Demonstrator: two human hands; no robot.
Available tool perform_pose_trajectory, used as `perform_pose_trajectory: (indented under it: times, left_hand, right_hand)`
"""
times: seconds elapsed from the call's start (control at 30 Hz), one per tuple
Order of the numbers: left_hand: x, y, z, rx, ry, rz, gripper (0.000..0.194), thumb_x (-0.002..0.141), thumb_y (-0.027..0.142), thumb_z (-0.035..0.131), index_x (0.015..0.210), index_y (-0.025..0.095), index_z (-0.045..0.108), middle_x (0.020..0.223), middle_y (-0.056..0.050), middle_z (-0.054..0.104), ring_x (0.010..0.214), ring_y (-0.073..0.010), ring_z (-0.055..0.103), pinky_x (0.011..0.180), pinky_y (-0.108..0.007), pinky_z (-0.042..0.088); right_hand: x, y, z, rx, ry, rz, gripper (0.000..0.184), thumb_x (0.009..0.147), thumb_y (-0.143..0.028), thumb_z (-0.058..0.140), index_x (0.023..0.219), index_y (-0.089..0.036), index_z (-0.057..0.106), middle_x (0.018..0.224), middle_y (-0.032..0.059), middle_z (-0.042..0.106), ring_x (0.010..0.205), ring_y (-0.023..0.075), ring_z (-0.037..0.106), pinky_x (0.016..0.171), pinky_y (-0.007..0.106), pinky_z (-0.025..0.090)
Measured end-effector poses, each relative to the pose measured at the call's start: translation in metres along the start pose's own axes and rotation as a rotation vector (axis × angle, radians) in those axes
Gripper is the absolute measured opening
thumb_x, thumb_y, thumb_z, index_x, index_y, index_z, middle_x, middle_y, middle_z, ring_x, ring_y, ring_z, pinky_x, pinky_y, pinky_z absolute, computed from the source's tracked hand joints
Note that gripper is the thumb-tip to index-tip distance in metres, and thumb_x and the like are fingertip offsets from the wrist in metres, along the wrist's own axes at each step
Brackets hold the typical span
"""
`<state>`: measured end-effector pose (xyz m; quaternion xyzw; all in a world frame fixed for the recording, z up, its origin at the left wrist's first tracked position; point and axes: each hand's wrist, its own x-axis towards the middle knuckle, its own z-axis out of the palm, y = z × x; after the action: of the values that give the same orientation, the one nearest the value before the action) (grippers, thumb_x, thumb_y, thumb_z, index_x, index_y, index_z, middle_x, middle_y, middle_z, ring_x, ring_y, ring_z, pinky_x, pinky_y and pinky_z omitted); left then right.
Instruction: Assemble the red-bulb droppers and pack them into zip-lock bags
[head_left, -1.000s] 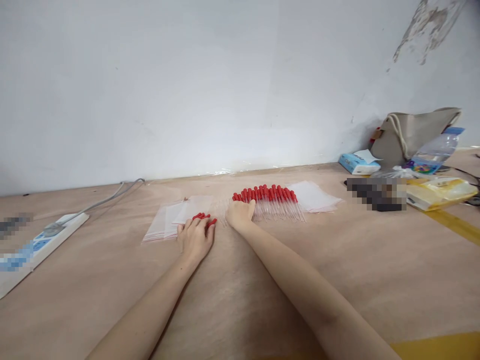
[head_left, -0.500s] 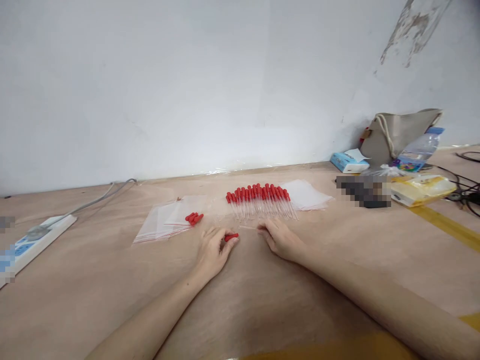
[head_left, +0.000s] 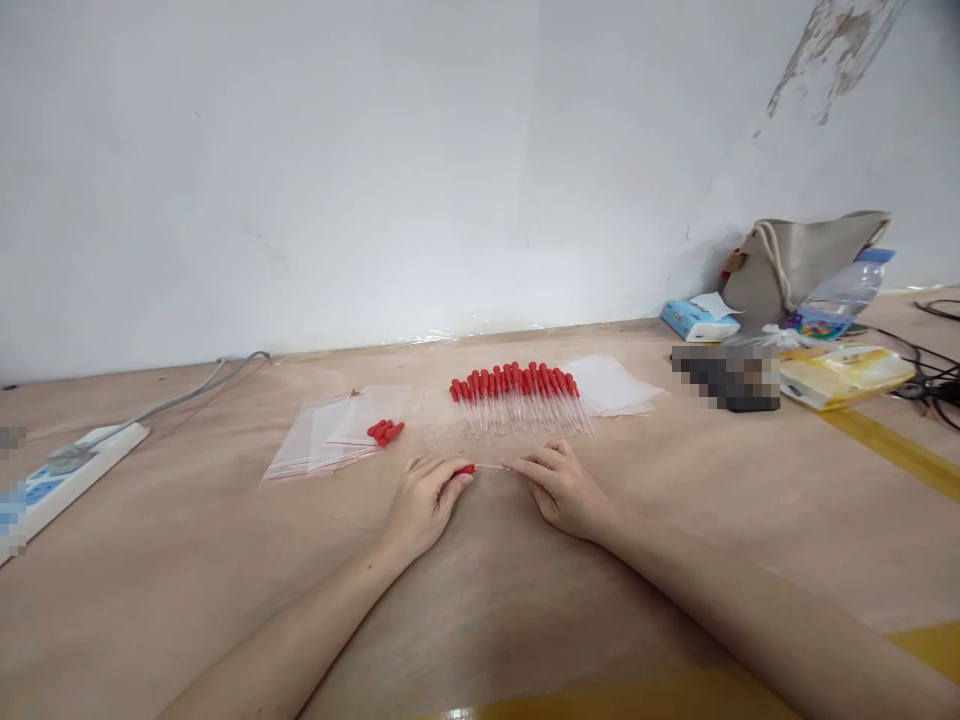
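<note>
My left hand pinches the red rubber bulb of a dropper low over the brown table. My right hand pinches the clear glass tube that runs from the bulb, so both hands hold one dropper between them. Just beyond lies a row of several finished droppers with red bulbs. To the left, a few loose red bulbs rest on a stack of clear zip bags.
More clear bags lie right of the dropper row. A white power strip with its cable sits far left. At the back right stand a tissue pack, a beige bag, a plastic bottle and a yellow packet.
My left hand took one red bulb from the pile and my right hand took a glass tube from the row. Both drew toward me and met, bulb now against tube.
</note>
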<state>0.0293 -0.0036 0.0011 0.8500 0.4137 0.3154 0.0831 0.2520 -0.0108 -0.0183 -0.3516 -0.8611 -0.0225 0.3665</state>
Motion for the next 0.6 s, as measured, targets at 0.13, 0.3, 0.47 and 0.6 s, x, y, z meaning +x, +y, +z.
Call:
perform_pose_trajectory:
  times: [0.13,0.3,0.47,0.6]
  left_hand:
    - [-0.0001,0.0013,-0.0005,-0.003,0.022,0.006,0.019,0.088,0.030,0.042,0.090,0.021,0.058,0.087,-0.002,0.065,0.082,-0.0161,0.057,0.078,-0.032,0.035]
    - [-0.0002,0.0039,-0.0022,0.008,0.018,0.037,0.020,0.088,0.031,0.042,0.086,0.020,0.059,0.083,-0.003,0.065,0.081,-0.0161,0.057,0.079,-0.033,0.034]
    - [-0.0018,0.0077,-0.0051,0.020,-0.027,0.120,0.020,0.087,0.030,0.044,0.084,0.020,0.060,0.081,-0.002,0.066,0.075,-0.0141,0.057,0.080,-0.032,0.032]
    - [-0.0021,0.0082,-0.0048,0.052,-0.075,0.146,0.022,0.088,0.030,0.042,0.082,0.020,0.060,0.078,-0.001,0.065,0.073,-0.0135,0.057,0.081,-0.033,0.031]
  right_hand:
    - [0.0006,-0.0020,-0.0025,0.042,-0.054,0.008,0.037,0.084,-0.009,0.038,0.115,-0.022,0.052,0.087,0.0049,0.062,0.077,0.0130,0.052,0.075,0.033,0.030]
    - [0.0021,-0.0031,-0.0056,0.058,-0.098,0.038,0.032,0.087,-0.015,0.038,0.113,-0.024,0.054,0.084,0.0035,0.063,0.075,0.0112,0.054,0.076,0.033,0.027]
    - [0.0021,0.0013,-0.0087,0.043,-0.126,0.015,0.033,0.084,-0.012,0.038,0.107,-0.024,0.058,0.083,0.0032,0.063,0.072,0.0111,0.053,0.074,0.033,0.025]
    - [0.0016,0.0024,-0.0098,-0.026,-0.140,-0.012,0.038,0.080,-0.007,0.039,0.105,-0.024,0.060,0.079,0.0023,0.062,0.067,0.0107,0.051,0.073,0.032,0.022]
